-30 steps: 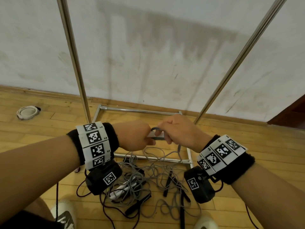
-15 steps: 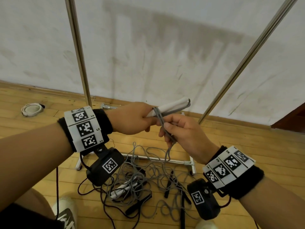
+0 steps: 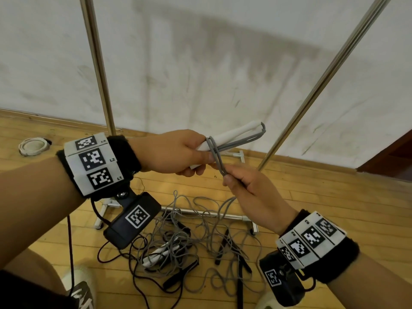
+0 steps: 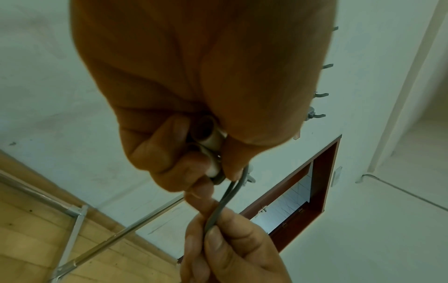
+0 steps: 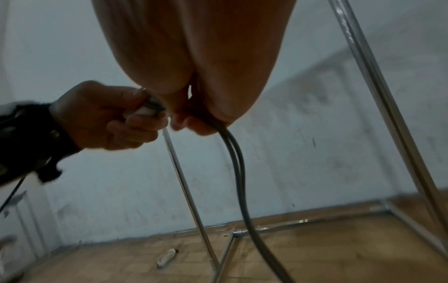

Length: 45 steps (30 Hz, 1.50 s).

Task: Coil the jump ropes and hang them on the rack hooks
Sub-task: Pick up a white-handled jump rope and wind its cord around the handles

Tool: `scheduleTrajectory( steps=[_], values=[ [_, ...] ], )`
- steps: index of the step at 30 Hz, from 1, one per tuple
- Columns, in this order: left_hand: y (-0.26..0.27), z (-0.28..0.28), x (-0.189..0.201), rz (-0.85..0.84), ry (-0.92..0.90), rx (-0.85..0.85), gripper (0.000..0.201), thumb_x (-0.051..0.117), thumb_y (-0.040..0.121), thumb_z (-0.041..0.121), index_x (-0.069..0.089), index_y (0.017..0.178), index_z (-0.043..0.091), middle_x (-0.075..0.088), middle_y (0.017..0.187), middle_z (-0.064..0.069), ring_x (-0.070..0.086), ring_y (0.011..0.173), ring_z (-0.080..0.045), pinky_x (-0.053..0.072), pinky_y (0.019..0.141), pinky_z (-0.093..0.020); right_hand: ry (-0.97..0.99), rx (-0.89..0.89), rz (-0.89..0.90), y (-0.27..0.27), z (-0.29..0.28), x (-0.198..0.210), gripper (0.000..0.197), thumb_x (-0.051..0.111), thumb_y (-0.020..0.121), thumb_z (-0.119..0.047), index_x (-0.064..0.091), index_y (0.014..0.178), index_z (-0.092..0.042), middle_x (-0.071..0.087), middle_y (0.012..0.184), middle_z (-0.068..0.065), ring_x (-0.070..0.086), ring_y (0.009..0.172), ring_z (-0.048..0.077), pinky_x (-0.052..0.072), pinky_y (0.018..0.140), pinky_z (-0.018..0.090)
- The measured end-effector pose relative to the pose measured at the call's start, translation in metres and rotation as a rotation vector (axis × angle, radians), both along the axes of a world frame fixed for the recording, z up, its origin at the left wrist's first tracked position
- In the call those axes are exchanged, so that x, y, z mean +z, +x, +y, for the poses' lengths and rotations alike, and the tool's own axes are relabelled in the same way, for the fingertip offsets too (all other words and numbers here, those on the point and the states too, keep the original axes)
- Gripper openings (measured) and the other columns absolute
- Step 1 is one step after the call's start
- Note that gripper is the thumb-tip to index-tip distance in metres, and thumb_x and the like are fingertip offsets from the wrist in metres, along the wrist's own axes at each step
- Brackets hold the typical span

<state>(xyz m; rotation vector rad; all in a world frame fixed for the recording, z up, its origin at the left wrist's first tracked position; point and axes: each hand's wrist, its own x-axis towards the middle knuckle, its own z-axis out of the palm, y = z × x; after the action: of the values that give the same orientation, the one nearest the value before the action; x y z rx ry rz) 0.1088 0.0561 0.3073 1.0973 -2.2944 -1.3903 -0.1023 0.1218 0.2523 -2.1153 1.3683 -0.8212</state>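
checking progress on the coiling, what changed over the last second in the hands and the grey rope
Both hands rose from low near the rack base. The left hand still grips the white handles, now tipped up and pointing right. The right hand drew away down-right, pinching the grey rope, now looped round the handles. The rope pile on the floor and the rack poles stayed put.

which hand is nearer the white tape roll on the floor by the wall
Left. The left hand, gripping the white handles, is on the same side as the tape roll; the right hand, pinching the grey rope, is farther over.
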Motion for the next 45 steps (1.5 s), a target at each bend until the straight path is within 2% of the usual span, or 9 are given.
scheduleTrajectory(
  steps=[8, 10, 12, 15, 21, 25, 28, 36, 45],
  values=[
    [-0.001, 0.012, 0.004, -0.009, 0.039, -0.098, 0.025, 0.051, 0.102, 0.018, 0.055, 0.110, -0.005, 0.057, 0.070, 0.000, 0.047, 0.056, -0.014, 0.041, 0.055, -0.025, 0.332, -0.030, -0.352, -0.009, 0.002, -0.007, 0.015, 0.066, 0.091, -0.028, 0.077, 0.094, -0.020, 0.072, 0.070, 0.006, 0.056, 0.048, 0.013, 0.048, 0.048, 0.025],
    [0.000, 0.014, 0.007, 0.036, 0.055, -0.151, 0.014, 0.050, 0.103, 0.015, 0.063, 0.105, 0.009, 0.056, 0.067, 0.000, 0.045, 0.055, -0.015, 0.039, 0.055, -0.028, 0.309, -0.038, -0.287, -0.011, 0.000, -0.009, 0.023, 0.066, 0.084, -0.043, 0.079, 0.089, -0.026, 0.068, 0.061, 0.003, 0.054, 0.046, 0.014, 0.046, 0.047, 0.025],
    [0.000, 0.017, 0.011, 0.040, 0.054, -0.245, 0.038, 0.048, 0.104, 0.013, 0.069, 0.087, 0.040, 0.055, 0.061, 0.008, 0.044, 0.052, -0.010, 0.038, 0.055, -0.027, 0.274, 0.004, -0.208, -0.012, -0.002, -0.009, 0.016, 0.064, 0.087, -0.041, 0.078, 0.090, -0.034, 0.064, 0.058, -0.007, 0.055, 0.051, 0.007, 0.048, 0.048, 0.026],
    [0.000, 0.020, 0.010, 0.014, 0.085, -0.314, 0.028, 0.053, 0.100, 0.023, 0.063, 0.077, 0.034, 0.056, 0.063, 0.006, 0.045, 0.051, -0.010, 0.038, 0.055, -0.028, 0.322, 0.083, -0.124, -0.012, -0.002, -0.011, 0.032, 0.059, 0.096, -0.024, 0.069, 0.081, -0.050, 0.064, 0.066, -0.018, 0.060, 0.058, 0.001, 0.052, 0.052, 0.020],
    [-0.002, 0.022, 0.000, -0.172, 0.102, -0.457, 0.018, 0.055, 0.100, 0.023, 0.058, 0.084, 0.015, 0.054, 0.063, 0.012, 0.047, 0.053, -0.003, 0.041, 0.055, -0.017, 0.422, 0.108, 0.366, -0.030, -0.017, -0.008, 0.009, 0.063, 0.093, -0.014, 0.065, 0.101, -0.019, 0.056, 0.078, -0.018, 0.053, 0.061, -0.011, 0.041, 0.061, 0.007],
    [-0.011, 0.024, -0.012, -0.384, 0.030, -0.504, 0.019, 0.055, 0.101, 0.029, 0.057, 0.084, 0.020, 0.056, 0.066, 0.009, 0.049, 0.057, -0.007, 0.044, 0.059, -0.023, 0.319, 0.244, 0.389, -0.023, -0.023, -0.002, 0.028, 0.056, 0.097, -0.031, 0.060, 0.074, -0.014, 0.052, 0.063, -0.010, 0.044, 0.055, 0.001, 0.036, 0.057, 0.018],
    [-0.015, 0.023, -0.021, -0.506, -0.024, -0.494, 0.023, 0.053, 0.100, 0.035, 0.059, 0.090, 0.015, 0.057, 0.073, 0.003, 0.049, 0.063, -0.013, 0.045, 0.064, -0.033, 0.413, 0.200, 0.282, -0.021, -0.027, -0.003, 0.032, 0.056, 0.097, -0.035, 0.057, 0.073, -0.014, 0.052, 0.059, -0.009, 0.043, 0.054, 0.007, 0.038, 0.055, 0.027],
    [-0.015, 0.010, -0.035, -0.647, -0.158, -0.406, 0.031, 0.047, 0.102, 0.037, 0.062, 0.097, 0.010, 0.065, 0.088, -0.010, 0.053, 0.070, -0.019, 0.052, 0.076, -0.042, 0.470, 0.023, 0.035, 0.004, -0.034, 0.013, 0.042, 0.047, 0.102, -0.030, 0.065, 0.070, -0.008, 0.051, 0.051, -0.004, 0.040, 0.048, 0.011, 0.035, 0.052, 0.018],
    [-0.005, -0.009, -0.033, -0.501, -0.352, -0.138, 0.027, 0.047, 0.102, 0.029, 0.058, 0.091, 0.006, 0.062, 0.082, -0.010, 0.055, 0.069, -0.027, 0.047, 0.069, -0.043, 0.492, -0.028, -0.262, 0.014, -0.029, 0.025, 0.013, 0.054, 0.097, -0.006, 0.063, 0.095, 0.004, 0.067, 0.073, 0.010, 0.061, 0.059, 0.016, 0.057, 0.057, 0.032]
  ],
)
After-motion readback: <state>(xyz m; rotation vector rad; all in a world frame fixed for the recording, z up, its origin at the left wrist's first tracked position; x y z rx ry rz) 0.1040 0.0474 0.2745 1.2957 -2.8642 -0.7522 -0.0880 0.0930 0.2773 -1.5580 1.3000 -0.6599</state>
